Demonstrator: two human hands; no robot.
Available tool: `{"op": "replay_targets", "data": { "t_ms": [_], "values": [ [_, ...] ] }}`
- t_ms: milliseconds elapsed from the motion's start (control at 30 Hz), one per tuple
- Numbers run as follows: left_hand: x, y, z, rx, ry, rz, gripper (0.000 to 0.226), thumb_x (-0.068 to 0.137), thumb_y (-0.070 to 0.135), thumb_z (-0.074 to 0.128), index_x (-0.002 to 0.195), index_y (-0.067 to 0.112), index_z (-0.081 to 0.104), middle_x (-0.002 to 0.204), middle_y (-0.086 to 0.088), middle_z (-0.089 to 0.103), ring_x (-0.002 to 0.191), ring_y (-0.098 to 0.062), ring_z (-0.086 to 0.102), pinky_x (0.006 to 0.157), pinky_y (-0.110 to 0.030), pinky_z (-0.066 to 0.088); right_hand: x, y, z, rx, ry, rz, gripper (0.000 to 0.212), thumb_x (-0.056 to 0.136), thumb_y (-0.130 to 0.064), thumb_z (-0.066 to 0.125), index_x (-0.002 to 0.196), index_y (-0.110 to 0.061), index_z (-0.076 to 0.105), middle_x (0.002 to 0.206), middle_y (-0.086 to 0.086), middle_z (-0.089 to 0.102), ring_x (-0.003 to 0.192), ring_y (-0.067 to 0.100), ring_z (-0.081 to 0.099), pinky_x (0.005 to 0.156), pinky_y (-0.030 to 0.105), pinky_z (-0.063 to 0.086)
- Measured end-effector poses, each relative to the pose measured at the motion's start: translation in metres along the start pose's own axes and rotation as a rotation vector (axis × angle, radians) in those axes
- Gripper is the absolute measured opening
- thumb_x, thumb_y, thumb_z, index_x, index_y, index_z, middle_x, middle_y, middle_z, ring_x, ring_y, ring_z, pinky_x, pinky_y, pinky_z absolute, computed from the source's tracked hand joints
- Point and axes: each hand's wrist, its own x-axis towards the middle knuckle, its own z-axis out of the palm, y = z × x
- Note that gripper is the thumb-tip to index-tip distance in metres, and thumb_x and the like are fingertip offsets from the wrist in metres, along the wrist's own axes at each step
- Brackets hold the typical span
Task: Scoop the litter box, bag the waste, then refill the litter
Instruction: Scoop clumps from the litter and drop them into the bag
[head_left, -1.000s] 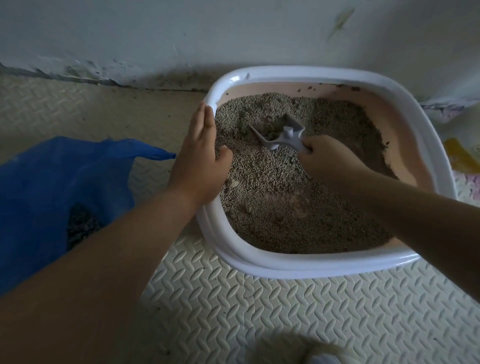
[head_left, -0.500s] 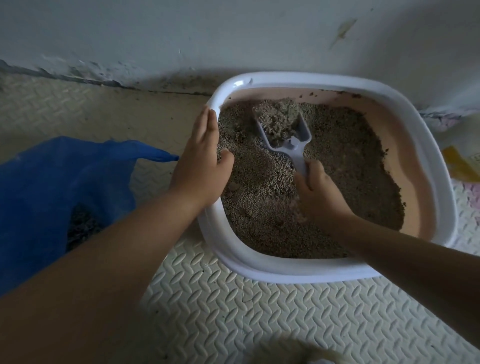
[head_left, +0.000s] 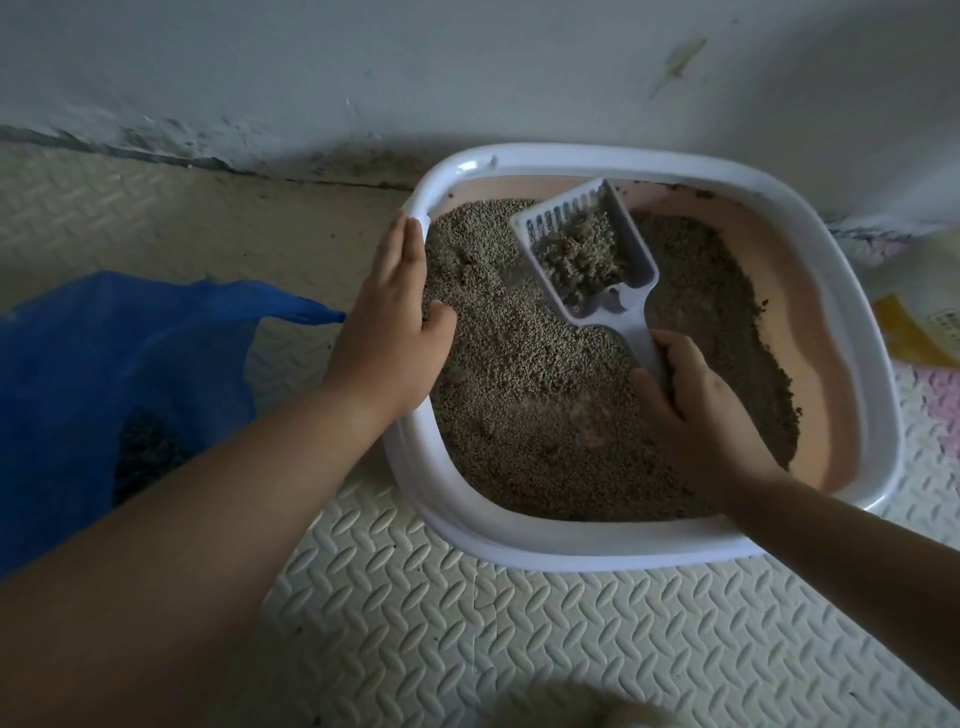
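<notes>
A white-rimmed litter box (head_left: 852, 332) with a pink inside holds grey granular litter (head_left: 524, 395). My right hand (head_left: 696, 410) grips the handle of a pale slotted scoop (head_left: 631, 291). The scoop is lifted above the litter with a clump of litter in its bowl. My left hand (head_left: 387, 332) grips the box's left rim, fingers outside and thumb inside. A blue plastic bag (head_left: 109, 374) lies open on the floor to the left, with dark waste showing inside it.
The box stands on a pale textured foam mat (head_left: 519, 623) against a grey wall (head_left: 467, 67). A yellow and white package (head_left: 919, 312) sits at the right edge. A pale furry shape (head_left: 571, 712) shows at the bottom edge.
My right hand has drawn back toward me and raised the scoop out of the litter with a clump in it. My left hand has stayed on the rim.
</notes>
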Motion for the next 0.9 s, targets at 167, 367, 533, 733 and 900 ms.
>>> {"op": "replay_targets", "data": {
  "t_ms": [167, 367, 533, 733, 900],
  "values": [
    [0.001, -0.001, 0.0, 0.009, 0.001, 0.002, 0.068, 0.095, 0.019, 0.039, 0.153, 0.018, 0.004, 0.16, 0.008, -0.006, 0.146, -0.011, 0.005, 0.112, -0.024, 0.015, -0.004, -0.001, 0.0, -0.01, 0.005, -0.037, 0.024, 0.095, -0.021, 0.048, 0.119, -0.018, 0.046, 0.073, -0.014, 0.052, 0.064, 0.001, 0.053, 0.05, 0.015, 0.034],
    [0.0, 0.0, -0.001, 0.007, -0.003, -0.002, 0.068, 0.096, 0.02, 0.039, 0.153, 0.02, 0.003, 0.16, 0.01, -0.007, 0.146, -0.011, 0.006, 0.11, -0.023, 0.016, -0.009, 0.0, -0.004, -0.015, 0.019, -0.05, 0.025, 0.094, -0.02, 0.051, 0.119, -0.018, 0.047, 0.073, -0.015, 0.053, 0.066, -0.002, 0.054, 0.051, 0.014, 0.036],
    [0.0, 0.0, -0.001, 0.009, -0.003, -0.003, 0.068, 0.096, 0.019, 0.038, 0.153, 0.019, 0.003, 0.16, 0.009, -0.007, 0.146, -0.012, 0.007, 0.109, -0.023, 0.017, -0.011, 0.003, -0.008, -0.04, 0.037, -0.03, 0.027, 0.092, -0.017, 0.055, 0.12, -0.018, 0.05, 0.071, -0.013, 0.054, 0.069, -0.004, 0.054, 0.056, 0.008, 0.038],
    [0.001, -0.001, 0.0, 0.015, -0.002, 0.004, 0.067, 0.096, 0.019, 0.038, 0.153, 0.017, 0.004, 0.16, 0.007, -0.006, 0.146, -0.012, 0.006, 0.11, -0.022, 0.015, -0.012, 0.006, -0.012, -0.109, -0.112, -0.017, 0.03, 0.091, -0.02, 0.056, 0.121, -0.026, 0.055, 0.069, -0.005, 0.06, 0.054, 0.009, 0.054, 0.052, 0.032, 0.043],
    [0.001, -0.002, 0.001, 0.014, 0.001, 0.005, 0.067, 0.096, 0.02, 0.038, 0.153, 0.017, 0.004, 0.16, 0.007, -0.006, 0.146, -0.011, 0.004, 0.11, -0.021, 0.013, 0.002, -0.004, -0.016, -0.111, -0.29, 0.055, 0.017, 0.091, -0.022, 0.055, 0.105, -0.025, 0.064, 0.061, -0.002, 0.058, 0.047, 0.013, 0.049, 0.047, 0.033, 0.04]
  ]
}}
